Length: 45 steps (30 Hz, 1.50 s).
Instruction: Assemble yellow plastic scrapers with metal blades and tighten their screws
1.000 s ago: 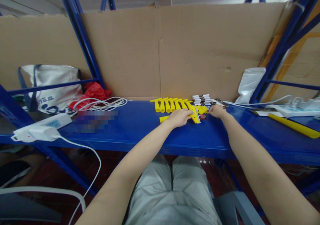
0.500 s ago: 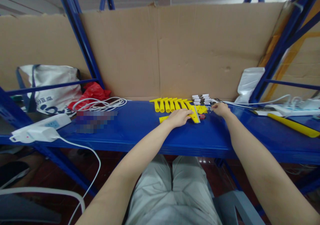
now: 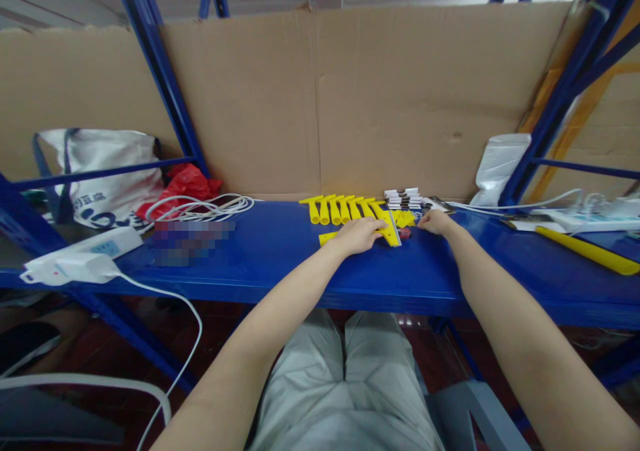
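My left hand [image 3: 358,236] is closed around a yellow scraper [image 3: 390,235] with a pale metal blade edge, lying low over the blue shelf. Its handle end sticks out on the left, past my fingers. To the right, my right hand [image 3: 436,222] has its fingertips pressed together at the edge of a scatter of tiny screws [image 3: 419,217]; what they pinch, if anything, is too small to make out. Small flat yellow pieces [image 3: 404,219] lie between the hands. A dark red tool handle [image 3: 405,233] shows partly behind the scraper blade.
Several yellow scraper bodies [image 3: 345,211] stand in a row behind my left hand. White bundles with dark bands [image 3: 403,199] are stacked at the back. Left are a coiled white cable [image 3: 220,205] and a power strip [image 3: 85,256]; right, a long yellow-edged piece [image 3: 590,251].
My right hand has shifted slightly left and down toward me among the screws, and its fingers have drawn closer together. The left hand and scraper stay in place.
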{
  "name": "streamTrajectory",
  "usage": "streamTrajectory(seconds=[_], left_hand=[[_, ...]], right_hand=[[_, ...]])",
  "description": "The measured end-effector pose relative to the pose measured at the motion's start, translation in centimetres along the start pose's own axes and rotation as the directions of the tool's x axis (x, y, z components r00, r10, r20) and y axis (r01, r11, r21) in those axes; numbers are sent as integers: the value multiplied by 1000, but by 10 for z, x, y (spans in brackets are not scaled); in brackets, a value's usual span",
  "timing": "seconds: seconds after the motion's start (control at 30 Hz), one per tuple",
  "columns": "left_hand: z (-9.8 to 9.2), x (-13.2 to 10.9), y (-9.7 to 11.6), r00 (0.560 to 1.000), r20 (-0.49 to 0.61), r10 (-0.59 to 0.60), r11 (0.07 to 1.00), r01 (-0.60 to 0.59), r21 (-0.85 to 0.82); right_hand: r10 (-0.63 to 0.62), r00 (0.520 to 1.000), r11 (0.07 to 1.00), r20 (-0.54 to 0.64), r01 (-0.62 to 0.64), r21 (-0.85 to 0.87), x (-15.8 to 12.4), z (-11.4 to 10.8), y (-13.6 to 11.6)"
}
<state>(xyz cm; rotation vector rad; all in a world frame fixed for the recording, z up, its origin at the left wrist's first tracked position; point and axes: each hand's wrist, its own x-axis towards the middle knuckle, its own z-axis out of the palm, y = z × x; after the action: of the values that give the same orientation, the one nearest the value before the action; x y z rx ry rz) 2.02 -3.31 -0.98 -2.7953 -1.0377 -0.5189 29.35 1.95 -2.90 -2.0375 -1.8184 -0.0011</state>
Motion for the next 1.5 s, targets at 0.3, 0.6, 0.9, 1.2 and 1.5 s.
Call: streamTrajectory(seconds=[0.3,0.6,0.9,1.2,1.5], left_hand=[[1,0,-1,1000,-9,14,1000,-14,-8],[5,1,-2,998,-45,43,999,-44,-15],[3,0,-1,999,-39,30,999,-28,36],[0,-1,1,998,-29,64,995,-62,82],[0,-2,2,997,-23,70,990,-66,124]], right_hand=[[29,995,961,-90,-3,277,-18,-19,-35],[-308,913,777,-268,404,483,-31,-12,-81],[-475,847,797,-240,530,290,-23,-6,-76],[-491,845,820,-215,531,214,-22,-3,-76],[-530,827,836,-187,547,46,-27,-5,-80]])
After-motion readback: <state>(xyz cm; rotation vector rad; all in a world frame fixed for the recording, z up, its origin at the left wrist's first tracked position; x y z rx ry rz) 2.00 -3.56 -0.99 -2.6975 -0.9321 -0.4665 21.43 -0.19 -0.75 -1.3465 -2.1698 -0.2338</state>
